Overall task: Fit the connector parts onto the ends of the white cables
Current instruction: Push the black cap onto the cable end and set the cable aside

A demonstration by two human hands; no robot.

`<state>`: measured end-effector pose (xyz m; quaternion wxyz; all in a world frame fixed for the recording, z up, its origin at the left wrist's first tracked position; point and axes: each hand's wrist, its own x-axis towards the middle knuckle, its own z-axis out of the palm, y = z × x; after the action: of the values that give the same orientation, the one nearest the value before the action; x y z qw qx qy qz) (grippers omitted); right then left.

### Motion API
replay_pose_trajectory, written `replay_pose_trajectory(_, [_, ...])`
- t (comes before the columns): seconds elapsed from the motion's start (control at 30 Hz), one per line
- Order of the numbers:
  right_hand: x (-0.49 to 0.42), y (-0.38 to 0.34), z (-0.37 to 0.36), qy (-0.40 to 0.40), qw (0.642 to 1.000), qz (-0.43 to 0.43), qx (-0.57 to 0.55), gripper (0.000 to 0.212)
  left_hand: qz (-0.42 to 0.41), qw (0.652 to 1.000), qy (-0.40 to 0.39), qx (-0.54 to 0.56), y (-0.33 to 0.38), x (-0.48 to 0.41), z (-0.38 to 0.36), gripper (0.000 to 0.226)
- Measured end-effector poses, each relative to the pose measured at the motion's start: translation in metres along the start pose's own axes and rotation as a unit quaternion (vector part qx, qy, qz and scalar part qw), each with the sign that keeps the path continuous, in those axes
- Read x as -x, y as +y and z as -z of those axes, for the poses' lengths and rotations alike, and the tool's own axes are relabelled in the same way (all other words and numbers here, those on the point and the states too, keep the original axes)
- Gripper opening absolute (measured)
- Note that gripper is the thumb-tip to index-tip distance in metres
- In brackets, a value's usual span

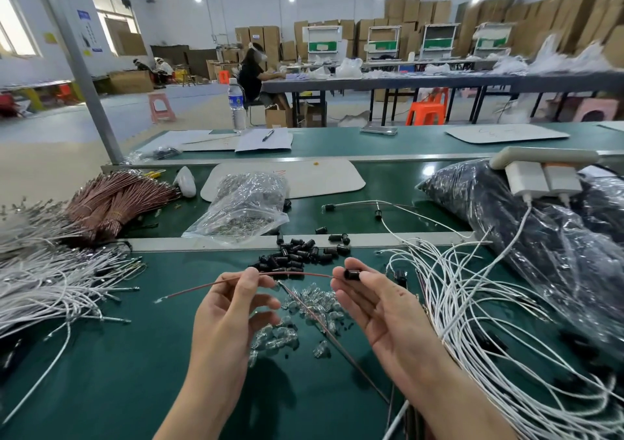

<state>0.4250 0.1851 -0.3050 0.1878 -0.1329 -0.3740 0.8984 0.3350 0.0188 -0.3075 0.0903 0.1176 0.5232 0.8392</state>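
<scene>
Head view: your two hands are up over the green table (135,372). Your left hand (233,308) pinches one red-brown wire (196,288) with thumb and finger. Your right hand (381,308) pinches one black cap (353,275) at that wire's end. White cables (472,304) lie in two heaps, one at your left and one at your right. One pile of caps (297,255), too many to count, sits just behind your hands. Clear bulbs (304,308) lie under your hands. Farther back are one clear bag (246,203), one bottle (236,102), one pen (268,134) and two white chargers (526,178). The bottle's blue label is too blurred to read.
</scene>
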Motion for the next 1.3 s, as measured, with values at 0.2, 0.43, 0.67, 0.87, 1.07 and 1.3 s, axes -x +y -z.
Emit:
replay_pose_trajectory(0.2, [0.001, -0.001, 0.0, -0.008, 1.0, -0.012, -0.007, 0.024, 0.0, 1.0, 0.001, 0.004, -0.001, -0.001, 0.0, 0.011])
replay_pose_trajectory(0.43, [0.002, 0.002, -0.002, -0.016, 0.999, -0.033, -0.03, 0.025, 0.015, 1.0, -0.003, -0.003, -0.004, -0.001, -0.001, 0.015])
replay_pose_trajectory(0.67, [0.003, 0.003, -0.005, -0.029, 0.998, -0.027, -0.056, 0.029, 0.025, 0.997, -0.016, -0.065, -0.007, -0.002, 0.0, 0.027])
replay_pose_trajectory(0.87, [0.004, 0.004, -0.008, -0.03, 0.993, -0.025, -0.116, 0.027, 0.029, 0.998, -0.027, -0.041, -0.006, 0.001, -0.003, 0.021])
replay_pose_trajectory(1.07, [0.006, 0.006, -0.011, -0.041, 0.988, -0.027, -0.145, 0.024, 0.032, 0.999, -0.03, -0.015, -0.007, 0.003, -0.005, 0.022])
replay_pose_trajectory(1.3, [0.008, -0.001, -0.008, -0.058, 0.989, -0.023, -0.136, 0.025, -0.003, 0.997, -0.046, -0.068, -0.004, 0.005, -0.004, 0.027])
